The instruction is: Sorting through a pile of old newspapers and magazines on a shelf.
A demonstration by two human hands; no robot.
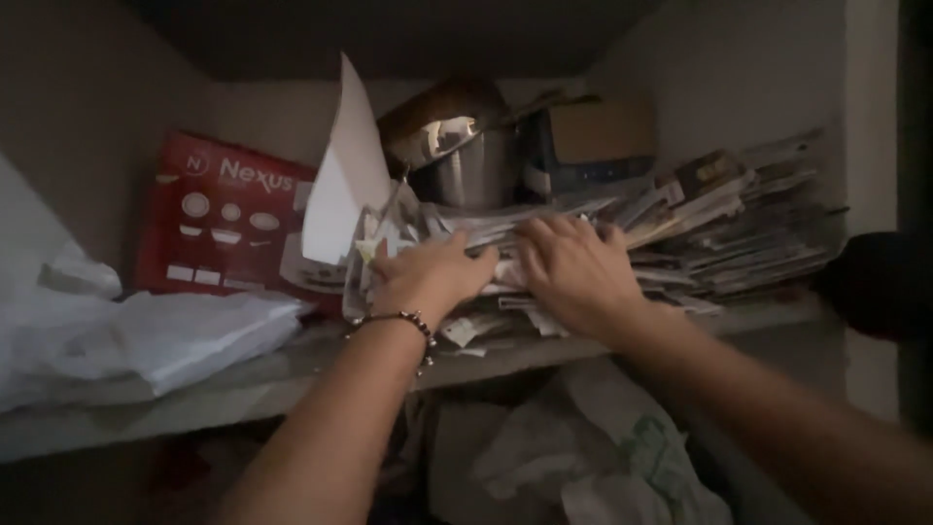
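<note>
Now your left hand (428,277) and right hand (573,272) lie flat, fingers spread, gripping nothing, on the papers (700,233) stacked mid-shelf (243,384); pot (466,160) behind, red box (224,214) left.

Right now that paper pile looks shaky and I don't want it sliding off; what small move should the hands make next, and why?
Probably press the left hand and right hand flat and nudge the paper stack back; its front edge overhangs the shelf, and a steel pot sits on it.
</note>
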